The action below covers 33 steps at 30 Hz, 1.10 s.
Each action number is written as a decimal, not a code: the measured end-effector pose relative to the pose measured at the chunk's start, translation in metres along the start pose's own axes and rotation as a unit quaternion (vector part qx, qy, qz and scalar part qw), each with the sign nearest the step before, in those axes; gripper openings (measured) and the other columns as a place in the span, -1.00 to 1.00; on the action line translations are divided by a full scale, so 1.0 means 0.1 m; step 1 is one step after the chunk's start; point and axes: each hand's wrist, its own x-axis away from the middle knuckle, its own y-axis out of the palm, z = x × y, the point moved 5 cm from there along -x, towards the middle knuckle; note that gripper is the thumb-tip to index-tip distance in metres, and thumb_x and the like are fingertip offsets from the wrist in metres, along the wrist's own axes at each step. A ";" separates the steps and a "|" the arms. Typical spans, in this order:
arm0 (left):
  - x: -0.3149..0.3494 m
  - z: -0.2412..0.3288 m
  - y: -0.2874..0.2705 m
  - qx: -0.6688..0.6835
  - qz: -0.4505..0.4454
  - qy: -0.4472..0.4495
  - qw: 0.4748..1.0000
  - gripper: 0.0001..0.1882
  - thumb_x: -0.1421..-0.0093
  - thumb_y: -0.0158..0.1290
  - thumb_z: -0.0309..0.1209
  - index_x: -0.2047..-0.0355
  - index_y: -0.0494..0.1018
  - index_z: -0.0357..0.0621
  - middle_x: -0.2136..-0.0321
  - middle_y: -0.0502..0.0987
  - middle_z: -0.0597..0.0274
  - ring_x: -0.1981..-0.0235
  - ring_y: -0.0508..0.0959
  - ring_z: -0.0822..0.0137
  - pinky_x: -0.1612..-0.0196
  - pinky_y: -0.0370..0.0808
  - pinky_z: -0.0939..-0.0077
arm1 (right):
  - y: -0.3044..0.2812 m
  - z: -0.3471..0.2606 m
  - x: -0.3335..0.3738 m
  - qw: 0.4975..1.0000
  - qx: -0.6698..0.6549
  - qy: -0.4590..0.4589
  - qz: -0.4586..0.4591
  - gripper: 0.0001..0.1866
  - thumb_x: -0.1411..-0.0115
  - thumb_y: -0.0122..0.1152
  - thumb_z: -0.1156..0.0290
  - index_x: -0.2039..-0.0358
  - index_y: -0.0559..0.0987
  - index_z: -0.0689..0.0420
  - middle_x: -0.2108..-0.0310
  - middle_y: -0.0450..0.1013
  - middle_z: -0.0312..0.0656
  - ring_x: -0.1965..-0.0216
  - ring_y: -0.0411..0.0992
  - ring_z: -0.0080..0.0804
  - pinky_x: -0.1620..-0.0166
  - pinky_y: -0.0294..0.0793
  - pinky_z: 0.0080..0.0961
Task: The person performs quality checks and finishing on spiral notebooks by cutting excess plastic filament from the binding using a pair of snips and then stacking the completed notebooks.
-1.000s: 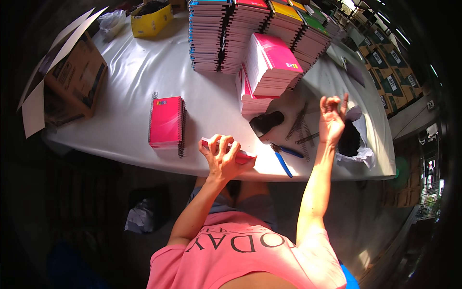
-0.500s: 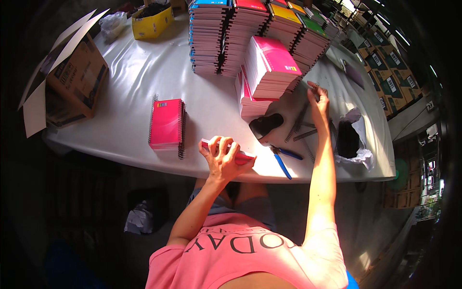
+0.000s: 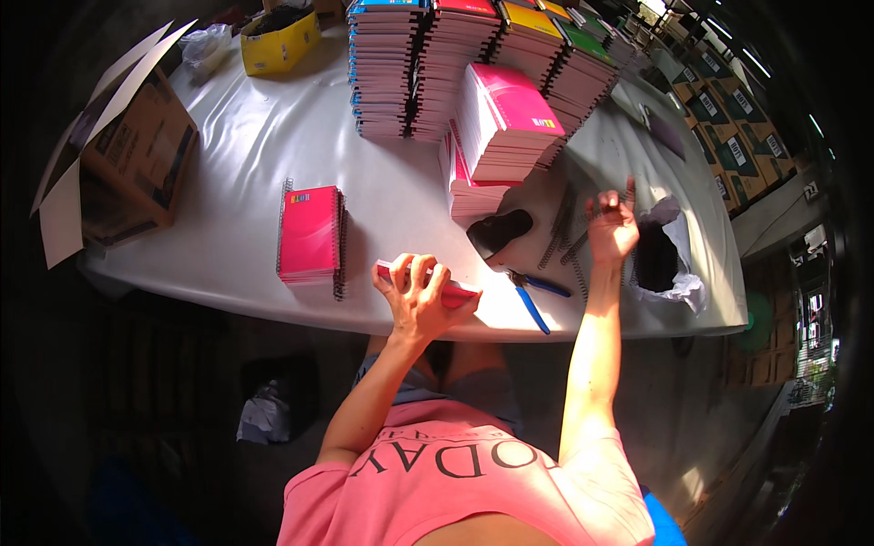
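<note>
My left hand (image 3: pixel 419 296) is closed over a pink-covered notebook (image 3: pixel 462 296), which stands on edge near the front of the table. Most of that notebook is hidden under the fingers and palm. To the right, my right hand (image 3: pixel 614 235) is raised above loose dark binding coils (image 3: pixel 557 227), its index finger pointing up and the other fingers curled. A thin dark coil seems to be pinched in it, partly hidden by the fingers. Between my hands lie blue-handled pliers (image 3: pixel 533 305) and a black, rounded object (image 3: pixel 501 233). Bound pink notebooks (image 3: pixel 308 235) are stacked left of my left hand.
Unbound pink-covered blocks (image 3: pixel 510 123) are piled in front of tall stacks of coil-bound notebooks (image 3: pixel 387 77). An open cardboard box (image 3: pixel 137 159) and a yellow box (image 3: pixel 282 43) stand left. A crumpled bag with dark contents (image 3: pixel 669 259) lies right; cartons (image 3: pixel 737 118) are stacked beyond.
My right hand has drawn back toward me from beside the pink pile, and its index finger now points up. My left hand keeps its grip on the notebook. The view has shifted slightly.
</note>
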 end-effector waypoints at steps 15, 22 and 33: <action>-0.02 0.00 -0.03 -0.017 -0.008 0.007 1.000 -0.49 0.31 0.28 0.12 0.54 0.41 0.03 0.39 0.34 0.33 0.15 0.32 0.21 0.03 0.06 -0.08 | 1.35 0.73 1.25 0.720 0.677 0.032 -0.150 -0.73 -0.02 0.29 0.46 0.20 0.63 0.10 0.34 0.51 -0.21 0.30 0.45 -0.31 0.22 0.46 -0.46; 0.02 -0.04 -0.03 -0.017 -0.008 0.016 1.000 -0.46 0.32 0.27 0.17 0.51 0.42 0.05 0.39 0.34 0.34 0.15 0.32 0.22 0.04 0.07 -0.09 | 1.35 0.84 1.22 0.787 0.598 0.050 -0.143 -0.71 0.13 0.39 0.58 0.32 0.67 0.04 0.37 0.51 -0.28 0.28 0.42 -0.37 0.20 0.46 -0.49; -0.04 -0.07 -0.05 0.010 -0.096 0.021 0.995 -0.50 0.27 0.26 0.10 0.42 0.46 0.06 0.36 0.37 0.37 0.16 0.33 0.27 0.09 0.10 0.05 | 1.34 0.76 1.18 0.806 0.509 0.264 -0.148 -0.70 -0.13 0.22 0.46 0.09 0.57 0.05 0.48 0.49 -0.26 0.53 0.33 -0.63 0.39 0.39 -0.63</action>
